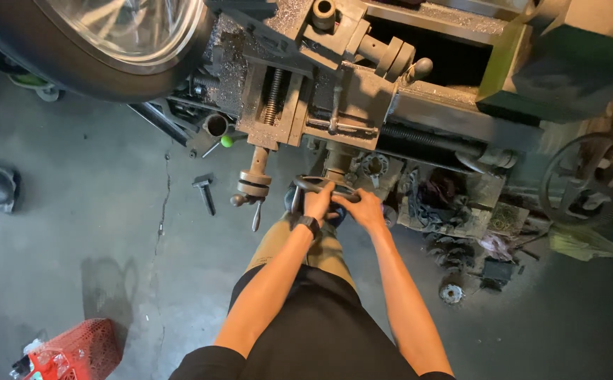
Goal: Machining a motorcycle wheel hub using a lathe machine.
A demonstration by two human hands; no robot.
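The handwheel (pixel 318 186) sits low on the front of the lathe (pixel 363 105), just below the crank handle (pixel 254 184); the left hand (pixel 318 203) is clenched over its rim, a dark watch on the wrist; the right hand (pixel 364 209) grasps the rim beside it; this looks like the cranking step, hands set but mid-turn unclear; any next move calls for steady, even pressure; a hammer (pixel 204 191) lies on the floor (pixel 81 211) nearby.
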